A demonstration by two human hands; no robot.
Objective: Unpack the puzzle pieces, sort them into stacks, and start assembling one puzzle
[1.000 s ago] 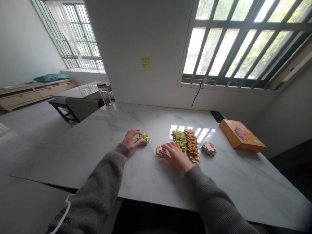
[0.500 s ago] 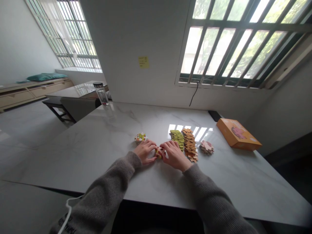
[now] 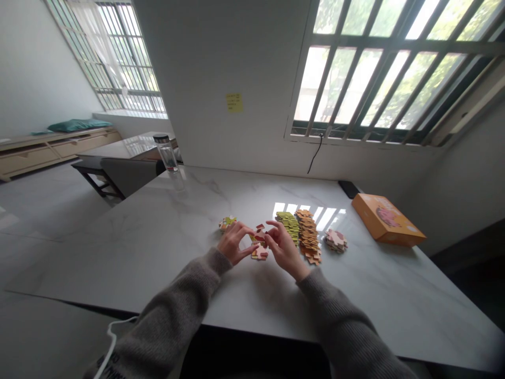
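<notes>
Left hand [image 3: 234,243] and right hand [image 3: 283,246] flank puzzle pieces [image 3: 259,252] beside four stacks [image 3: 308,237].

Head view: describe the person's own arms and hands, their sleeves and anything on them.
The left sleeve and right sleeve are grey knit, reaching the wrists; the left hand and right hand are bare. Dark lettering marks the left sleeve, and a thin white cable runs across it.

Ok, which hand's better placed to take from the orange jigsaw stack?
Probably the right hand: it sits right beside the orange stack of jigsaw pieces, while the left hand is farther off, beyond the loose pieces.
</notes>
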